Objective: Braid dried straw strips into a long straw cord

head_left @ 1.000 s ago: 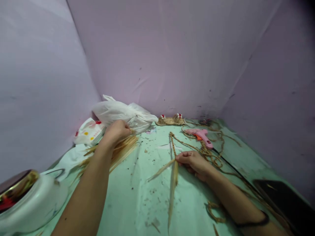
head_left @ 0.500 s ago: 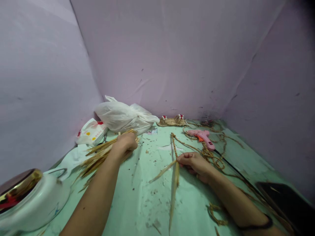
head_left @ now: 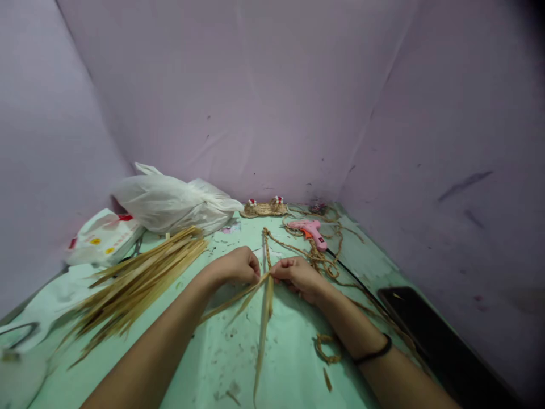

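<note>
A braided cord [head_left: 267, 250] of dried straw lies on the green table, its loose strips [head_left: 266, 329] fanning toward me. My right hand [head_left: 298, 278] pinches the cord where the braid meets the loose strips. Close beside it, my left hand [head_left: 243, 266] is closed on a straw strip [head_left: 225, 305] that trails down to the left under the wrist. The strip's upper end reaches the braid. To the left lies a bundle of dried straw strips [head_left: 145, 278], apart from both hands.
A pink glue gun [head_left: 313, 232] with a black cable lies right of the braid, among coiled cord [head_left: 326, 262]. A dark phone-like slab [head_left: 426, 335] is at the right. Behind are a white plastic bag [head_left: 174, 199], a tissue pack [head_left: 104, 236] and woven straw slippers [head_left: 264, 209].
My left hand has moved right from the straw bundle to the braid, bringing a strip with it. My right hand keeps its pinch. The view has turned right.
</note>
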Demonstrator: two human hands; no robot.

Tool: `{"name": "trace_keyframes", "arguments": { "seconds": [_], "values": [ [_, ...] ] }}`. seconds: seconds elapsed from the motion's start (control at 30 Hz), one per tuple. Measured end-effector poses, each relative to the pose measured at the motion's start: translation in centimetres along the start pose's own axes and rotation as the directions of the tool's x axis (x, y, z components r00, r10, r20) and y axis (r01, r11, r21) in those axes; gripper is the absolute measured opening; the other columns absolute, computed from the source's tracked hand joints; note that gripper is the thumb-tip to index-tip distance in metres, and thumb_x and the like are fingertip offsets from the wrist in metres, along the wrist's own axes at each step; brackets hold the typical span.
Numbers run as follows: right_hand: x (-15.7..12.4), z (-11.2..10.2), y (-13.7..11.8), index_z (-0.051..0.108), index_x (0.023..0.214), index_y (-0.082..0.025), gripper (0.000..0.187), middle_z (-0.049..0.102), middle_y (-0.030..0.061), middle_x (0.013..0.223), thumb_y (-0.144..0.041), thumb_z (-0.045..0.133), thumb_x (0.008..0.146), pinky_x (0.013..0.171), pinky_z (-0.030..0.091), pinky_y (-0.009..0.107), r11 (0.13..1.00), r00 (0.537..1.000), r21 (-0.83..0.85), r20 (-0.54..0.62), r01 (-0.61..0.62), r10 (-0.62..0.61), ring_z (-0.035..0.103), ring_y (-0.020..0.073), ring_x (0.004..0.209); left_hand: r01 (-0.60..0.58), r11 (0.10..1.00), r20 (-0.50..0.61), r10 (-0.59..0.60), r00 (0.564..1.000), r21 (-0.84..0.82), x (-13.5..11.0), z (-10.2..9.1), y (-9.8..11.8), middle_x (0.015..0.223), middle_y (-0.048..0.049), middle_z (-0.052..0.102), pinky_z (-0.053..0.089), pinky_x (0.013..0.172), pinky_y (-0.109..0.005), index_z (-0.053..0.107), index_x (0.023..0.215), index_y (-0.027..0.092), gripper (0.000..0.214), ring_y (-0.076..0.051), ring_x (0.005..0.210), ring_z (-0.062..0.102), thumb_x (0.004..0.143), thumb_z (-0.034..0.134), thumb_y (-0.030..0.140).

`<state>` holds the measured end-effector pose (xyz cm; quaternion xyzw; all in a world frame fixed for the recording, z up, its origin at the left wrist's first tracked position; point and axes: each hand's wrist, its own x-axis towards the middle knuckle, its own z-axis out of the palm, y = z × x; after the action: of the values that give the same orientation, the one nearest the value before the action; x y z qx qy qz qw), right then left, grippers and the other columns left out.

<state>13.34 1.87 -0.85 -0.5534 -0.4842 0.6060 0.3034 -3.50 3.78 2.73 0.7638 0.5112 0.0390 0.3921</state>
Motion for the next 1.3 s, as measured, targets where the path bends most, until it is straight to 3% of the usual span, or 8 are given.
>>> {"name": "trace_keyframes", "arguments": {
  "seconds": [0.27,0.53,0.7,0.8,0.9,1.0,1.1,1.3],
  "values": [
    [0.0,-0.1,0.0,0.057,0.058,-0.012,0.005,0.049,-0.0055,0.042,-0.015,0.054,0.061,0.031,0.012,0.019,1.0,1.0,0.009,0.011,-0.007,0.007,0.023,0.0014,0.028,0.049,0.982,0.051,-0.04,0.998,-0.181,0.1,0.9,0.5,0.04,0.0047,0.036,0.022,0.04,-0.019,0.056,0.052,0.012,0.015,-0.006,0.04,0.03,0.053,0.05,0.026],
    [0.2,-0.1,0.3,0.057,0.056,-0.012,0.008,0.047,-0.0055,0.041,-0.018,0.056,0.06,0.032,0.01,0.02,0.999,0.999,-0.012,0.032,0.039,-0.039,0.021,0.0017,0.029,0.196,0.92,-0.038,-0.222,0.974,-0.34,0.9,1.8,0.7,0.029,0.0063,0.03,0.016,0.035,-0.02,0.048,0.043,0.014,0.006,-0.005,0.031,0.024,0.048,0.05,0.016],
    [0.0,0.1,0.0,0.055,0.054,-0.012,0.005,0.047,-0.0058,0.04,-0.013,0.053,0.058,0.032,0.011,0.019,0.999,0.999,0.004,0.017,0.032,-0.032,0.022,0.0013,0.03,0.361,0.821,0.075,-0.367,0.927,-0.443,1.2,2.3,1.3,0.027,0.004,0.034,0.012,0.033,-0.02,0.049,0.043,0.014,0.012,-0.006,0.027,0.024,0.051,0.053,0.022],
    [0.0,0.2,0.0,0.054,0.056,-0.013,0.004,0.039,-0.0082,0.035,-0.012,0.051,0.057,0.033,0.009,0.019,1.0,1.0,0.016,0.008,0.012,-0.012,0.021,0.0016,0.029,0.391,0.793,0.113,-0.385,0.916,-0.467,1.2,2.7,1.8,0.029,0.0024,0.038,0.014,0.032,-0.02,0.051,0.044,0.013,0.012,-0.006,0.026,0.026,0.052,0.052,0.022],
    [0.0,0.0,0.0,0.052,0.057,-0.014,0.003,0.033,-0.0095,0.033,-0.012,0.05,0.056,0.033,0.008,0.019,0.999,1.0,0.028,0.015,-0.016,0.016,0.019,0.0019,0.028,0.376,0.848,0.041,-0.39,0.92,-0.374,1.3,2.9,1.9,0.029,0.0015,0.038,0.016,0.033,-0.021,0.049,0.041,0.013,0.017,-0.007,0.027,0.028,0.054,0.054,0.023],
    [-0.2,-0.1,-0.2,0.05,0.056,-0.014,0.002,0.031,-0.0099,0.032,-0.012,0.05,0.056,0.033,0.008,0.019,0.997,0.998,0.068,0.041,-0.041,0.038,0.018,0.0017,0.029,0.321,0.901,-0.126,-0.369,0.921,-0.292,1.3,3.0,1.9,0.031,0.0034,0.037,0.02,0.034,-0.021,0.047,0.042,0.013,0.021,-0.007,0.03,0.03,0.051,0.062,0.025],
    [-0.3,-0.2,-0.4,0.047,0.053,-0.015,0.004,0.028,-0.0103,0.033,-0.012,0.05,0.056,0.033,0.007,0.018,0.99,0.997,0.127,0.064,-0.055,0.047,0.016,0.0014,0.029,0.266,0.897,-0.204,-0.351,0.914,-0.352,1.0,2.9,2.5,0.033,0.0059,0.038,0.023,0.036,-0.019,0.049,0.052,0.014,0.017,-0.007,0.032,0.034,0.052,0.064,0.022],
    [-0.3,-0.3,-0.4,0.048,0.053,-0.014,0.004,0.035,-0.0083,0.032,-0.012,0.05,0.057,0.032,0.006,0.017,0.986,0.994,0.154,0.094,-0.07,0.056,0.017,0.0013,0.028,0.281,0.747,0.038,-0.325,0.945,-0.603,0.6,3.1,3.2,0.035,0.0042,0.045,0.02,0.031,-0.017,0.047,0.065,0.015,0.005,-0.005,0.026,0.031,0.067,0.049,0.011]
  ]
}}
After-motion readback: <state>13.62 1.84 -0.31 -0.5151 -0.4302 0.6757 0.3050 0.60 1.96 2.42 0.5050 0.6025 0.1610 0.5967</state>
